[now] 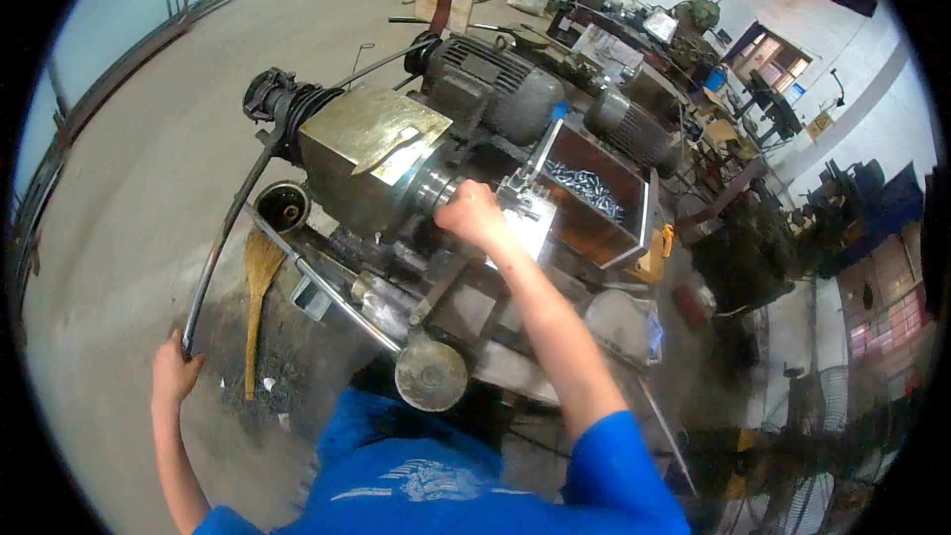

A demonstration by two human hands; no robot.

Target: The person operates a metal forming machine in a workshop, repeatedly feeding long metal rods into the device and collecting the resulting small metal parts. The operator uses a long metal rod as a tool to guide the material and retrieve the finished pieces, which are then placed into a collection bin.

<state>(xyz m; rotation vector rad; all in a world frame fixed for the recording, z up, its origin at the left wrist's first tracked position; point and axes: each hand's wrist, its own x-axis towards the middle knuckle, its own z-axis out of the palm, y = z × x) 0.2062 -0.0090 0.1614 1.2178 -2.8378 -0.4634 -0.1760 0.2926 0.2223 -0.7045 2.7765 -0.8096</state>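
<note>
Grips the lower end of a long lever [212,263] with the left hand [176,372], fully closed round it. Holds the right hand [471,210] well apart, with fingers curled in, at the round spindle [428,188] of the machine [347,144]; cannot tell its contents. Notes the lever left of the machine, metal pieces [586,190] in a box [587,230] right of the spindle.

Spindle [433,189] partly hidden by right hand [472,214], metal pieces [586,188] blurred

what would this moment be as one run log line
left hand: gripping long lever | right hand: at machine spindle, grip unclear | nearby: open box holding small metal parts, broom
</note>
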